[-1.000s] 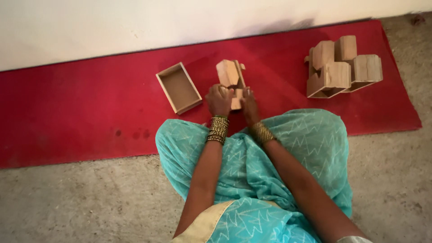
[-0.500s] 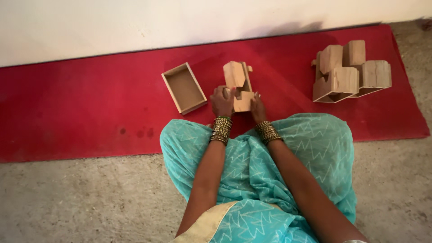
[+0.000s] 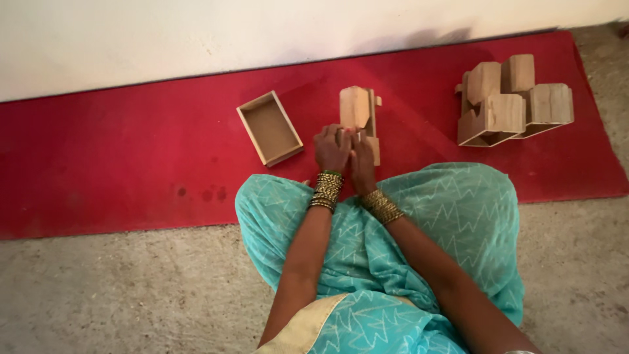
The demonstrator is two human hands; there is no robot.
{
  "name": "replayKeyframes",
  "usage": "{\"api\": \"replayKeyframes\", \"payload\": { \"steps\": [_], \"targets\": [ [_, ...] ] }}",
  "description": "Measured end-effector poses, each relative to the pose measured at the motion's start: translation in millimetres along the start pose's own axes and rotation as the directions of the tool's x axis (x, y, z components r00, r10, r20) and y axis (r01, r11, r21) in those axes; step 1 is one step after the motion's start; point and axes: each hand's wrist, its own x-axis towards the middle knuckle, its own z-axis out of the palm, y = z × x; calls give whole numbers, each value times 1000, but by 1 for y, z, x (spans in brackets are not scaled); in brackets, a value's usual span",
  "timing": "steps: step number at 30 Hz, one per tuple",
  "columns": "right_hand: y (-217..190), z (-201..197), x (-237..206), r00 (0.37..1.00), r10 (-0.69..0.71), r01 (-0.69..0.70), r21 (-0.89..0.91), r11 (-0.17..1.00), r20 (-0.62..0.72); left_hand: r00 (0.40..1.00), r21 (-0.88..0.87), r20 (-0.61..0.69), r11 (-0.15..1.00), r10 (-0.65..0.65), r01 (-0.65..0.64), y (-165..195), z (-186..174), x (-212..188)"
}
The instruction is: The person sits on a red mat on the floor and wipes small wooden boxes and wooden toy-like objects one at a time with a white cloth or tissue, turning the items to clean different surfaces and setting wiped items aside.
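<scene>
Wooden pieces lie on a red mat point(image 3: 131, 157) spread along a pale wall point(image 3: 196, 33), with a person seated at its near edge in a teal garment point(image 3: 426, 223), so everything sits within arm's reach. Both hands meet at the near end of a small wooden assembly point(image 3: 359, 115) that stands on the mat straight ahead of the knees. The left hand point(image 3: 331, 149) curls its fingers over the low end of the piece, and the right hand point(image 3: 362, 160) lies just beside it, touching it, fingers bent against the same end; the two hands look pressed close together around the wood, seemingly to steady it while a part is seated, though what exactly the fingertips pinch is hidden. An upright rounded panel rises at the far end of the assembly, with a small peg jutting to its right. One open, shallow wooden tray point(image 3: 270, 128) lies to the left, turned at an angle, hollow side up, near but apart from the hands. To the right, well apart, sits one cluster of blocks point(image 3: 511, 108), about five chunky boxes packed touching each other, perhaps set aside as a group. Stacked bangles ring each wrist, one set per arm.
</scene>
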Motion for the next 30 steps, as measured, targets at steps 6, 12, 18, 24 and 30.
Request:
{"api": "replayKeyframes", "payload": {
  "steps": [6,12,18,24,30],
  "targets": [
    [33,-7,16,958,214,-194,121,974,-190,991,-25,96,995,96,-94,7,-4,0],
    [37,-19,4,769,633,-346,772,534,-93,932,-145,265,966,246,-214,14,-16,-1],
    [38,-31,0,643,756,-556,601,574,-126,921,-170,326,971,214,-166,19,-23,-14],
    [29,-30,-6,691,720,-588,532,609,-59,991,-94,81,991,104,-97,11,-16,-19],
    [21,-29,-10,838,526,-484,249,839,-142,978,-90,9,974,-210,210,10,-26,-16]
  ]
}}
